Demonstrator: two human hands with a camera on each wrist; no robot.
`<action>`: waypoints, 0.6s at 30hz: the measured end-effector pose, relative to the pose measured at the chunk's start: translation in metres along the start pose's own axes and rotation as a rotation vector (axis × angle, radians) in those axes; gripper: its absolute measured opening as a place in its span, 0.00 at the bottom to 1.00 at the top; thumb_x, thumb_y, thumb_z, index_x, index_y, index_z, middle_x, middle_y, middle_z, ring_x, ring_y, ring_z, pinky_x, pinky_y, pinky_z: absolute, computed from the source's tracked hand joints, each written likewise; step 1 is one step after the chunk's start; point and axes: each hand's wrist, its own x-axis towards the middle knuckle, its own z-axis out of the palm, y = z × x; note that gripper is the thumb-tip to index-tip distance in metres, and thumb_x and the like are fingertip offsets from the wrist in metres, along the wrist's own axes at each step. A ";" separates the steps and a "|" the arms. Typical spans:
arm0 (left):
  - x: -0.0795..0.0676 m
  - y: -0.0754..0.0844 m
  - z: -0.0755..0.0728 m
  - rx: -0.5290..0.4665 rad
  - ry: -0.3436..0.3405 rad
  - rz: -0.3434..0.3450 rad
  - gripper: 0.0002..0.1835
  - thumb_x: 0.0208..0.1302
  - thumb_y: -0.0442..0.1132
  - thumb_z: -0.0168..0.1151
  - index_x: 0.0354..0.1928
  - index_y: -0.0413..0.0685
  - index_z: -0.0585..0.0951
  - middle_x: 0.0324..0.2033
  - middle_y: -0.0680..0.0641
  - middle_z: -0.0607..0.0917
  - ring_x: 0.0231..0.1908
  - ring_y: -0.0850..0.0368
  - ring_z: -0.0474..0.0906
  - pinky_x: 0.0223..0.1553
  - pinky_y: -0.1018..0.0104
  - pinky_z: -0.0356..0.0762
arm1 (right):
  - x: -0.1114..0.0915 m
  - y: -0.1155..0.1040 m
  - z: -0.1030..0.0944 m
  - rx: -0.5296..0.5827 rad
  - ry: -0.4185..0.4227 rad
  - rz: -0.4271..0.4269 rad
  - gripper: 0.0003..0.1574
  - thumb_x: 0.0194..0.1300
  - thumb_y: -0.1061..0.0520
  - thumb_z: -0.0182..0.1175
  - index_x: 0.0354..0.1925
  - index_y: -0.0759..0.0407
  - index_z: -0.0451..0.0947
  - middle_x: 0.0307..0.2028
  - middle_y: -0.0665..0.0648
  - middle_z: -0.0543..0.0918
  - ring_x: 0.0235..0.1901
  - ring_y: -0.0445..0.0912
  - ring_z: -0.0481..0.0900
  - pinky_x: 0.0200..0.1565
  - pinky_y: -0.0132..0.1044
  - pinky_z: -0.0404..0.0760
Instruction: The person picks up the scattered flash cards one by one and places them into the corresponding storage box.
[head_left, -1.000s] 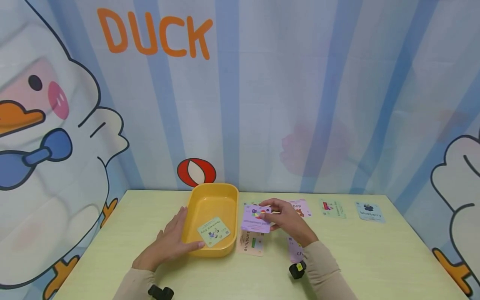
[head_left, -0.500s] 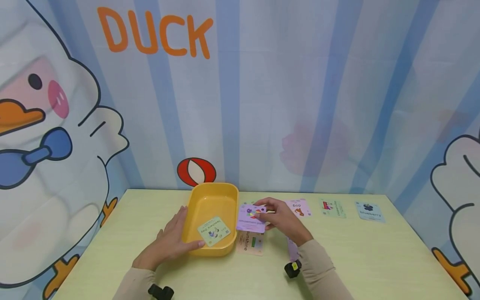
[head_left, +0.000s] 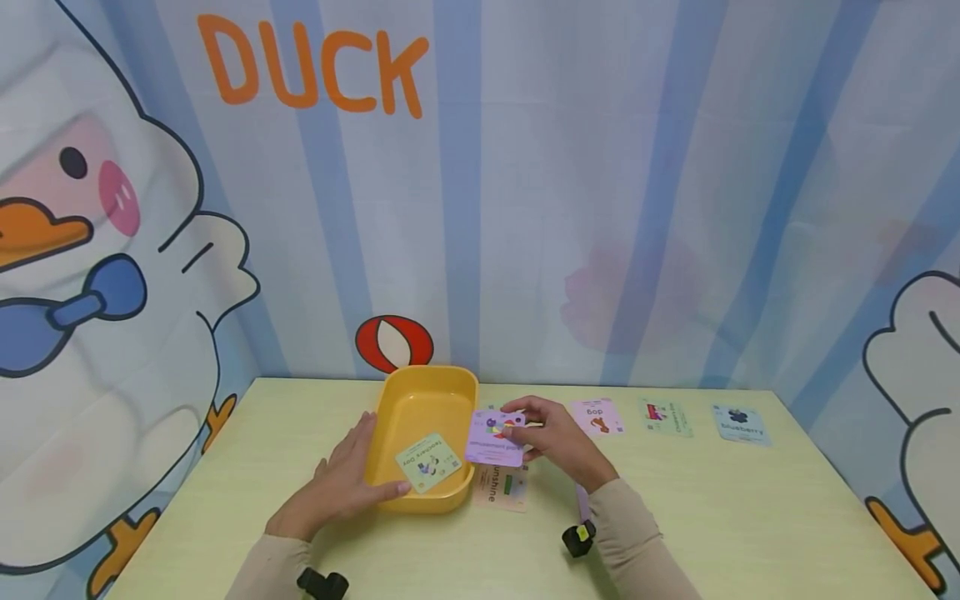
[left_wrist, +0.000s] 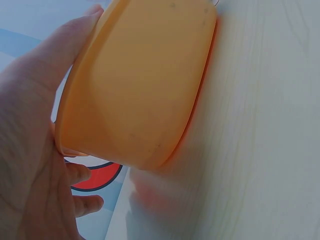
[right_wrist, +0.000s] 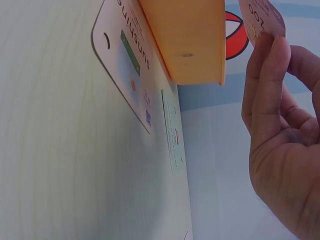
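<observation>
In the head view my right hand (head_left: 553,437) pinches a purple word card (head_left: 495,437) between thumb and fingers. The card's upper face reads "amusement park"; the right wrist view shows "zoo" on its other face. It is held up at the right rim of a yellow plastic tray (head_left: 423,398), partly overlapping that rim. My left hand (head_left: 335,487) rests against the tray's left side, its fingers fairly straight along the wall and its thumb at the near rim. Inside the tray lies a light green "Teachers' Day" card (head_left: 429,463).
An orange "sunshine" card (head_left: 501,488) lies right of the tray. Behind the held card, a green card (right_wrist: 172,132) shows in the right wrist view. Farther right are a purple "dog" card (head_left: 598,416), a green card (head_left: 666,417) and a "blueberry" card (head_left: 740,424). My right sleeve mostly covers another purple card (head_left: 583,502).
My right hand has moved left with the purple card, bringing it to the tray's right rim. The left hand and the tray have stayed in place.
</observation>
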 end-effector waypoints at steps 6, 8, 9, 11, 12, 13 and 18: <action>0.000 0.001 0.000 0.005 -0.001 -0.005 0.68 0.54 0.73 0.65 0.82 0.47 0.38 0.81 0.40 0.42 0.78 0.34 0.42 0.65 0.17 0.41 | 0.003 0.000 0.004 0.015 -0.012 -0.012 0.25 0.68 0.53 0.68 0.60 0.56 0.77 0.49 0.61 0.84 0.38 0.50 0.87 0.35 0.38 0.87; 0.001 0.001 0.000 0.003 -0.005 -0.007 0.68 0.54 0.73 0.65 0.82 0.47 0.38 0.81 0.40 0.42 0.78 0.34 0.42 0.65 0.17 0.40 | 0.004 0.001 0.005 0.019 -0.012 -0.015 0.24 0.68 0.54 0.68 0.60 0.57 0.77 0.49 0.62 0.85 0.37 0.50 0.87 0.34 0.38 0.87; 0.001 0.001 0.000 0.005 -0.005 -0.008 0.68 0.54 0.74 0.65 0.82 0.47 0.38 0.81 0.40 0.42 0.78 0.34 0.42 0.65 0.17 0.40 | 0.004 0.001 0.006 0.020 -0.012 -0.016 0.24 0.68 0.55 0.68 0.60 0.57 0.77 0.50 0.62 0.84 0.37 0.50 0.87 0.34 0.38 0.87; 0.001 0.001 0.000 0.006 -0.006 -0.010 0.68 0.54 0.74 0.65 0.82 0.47 0.38 0.81 0.40 0.42 0.78 0.34 0.43 0.65 0.17 0.41 | 0.005 0.001 0.008 0.022 -0.011 -0.016 0.24 0.68 0.55 0.68 0.60 0.57 0.77 0.49 0.62 0.84 0.36 0.50 0.87 0.34 0.38 0.87; 0.001 0.001 0.000 0.007 -0.007 -0.011 0.68 0.54 0.74 0.65 0.82 0.47 0.38 0.81 0.40 0.42 0.78 0.34 0.43 0.65 0.17 0.41 | 0.005 0.002 0.008 0.020 -0.011 -0.017 0.24 0.68 0.55 0.68 0.60 0.57 0.77 0.49 0.62 0.84 0.36 0.50 0.87 0.34 0.38 0.87; 0.001 0.001 0.000 0.007 -0.008 -0.011 0.68 0.54 0.73 0.65 0.82 0.47 0.38 0.81 0.40 0.42 0.78 0.34 0.43 0.65 0.17 0.41 | 0.005 0.002 0.009 0.017 -0.010 -0.019 0.24 0.68 0.56 0.67 0.60 0.58 0.77 0.49 0.62 0.84 0.36 0.49 0.87 0.34 0.38 0.87; 0.001 0.001 0.000 0.014 0.000 -0.006 0.68 0.54 0.73 0.65 0.82 0.47 0.39 0.81 0.41 0.42 0.78 0.34 0.44 0.65 0.17 0.42 | 0.006 -0.001 0.012 0.017 -0.009 -0.024 0.24 0.68 0.55 0.68 0.60 0.58 0.77 0.48 0.62 0.84 0.35 0.49 0.86 0.34 0.38 0.87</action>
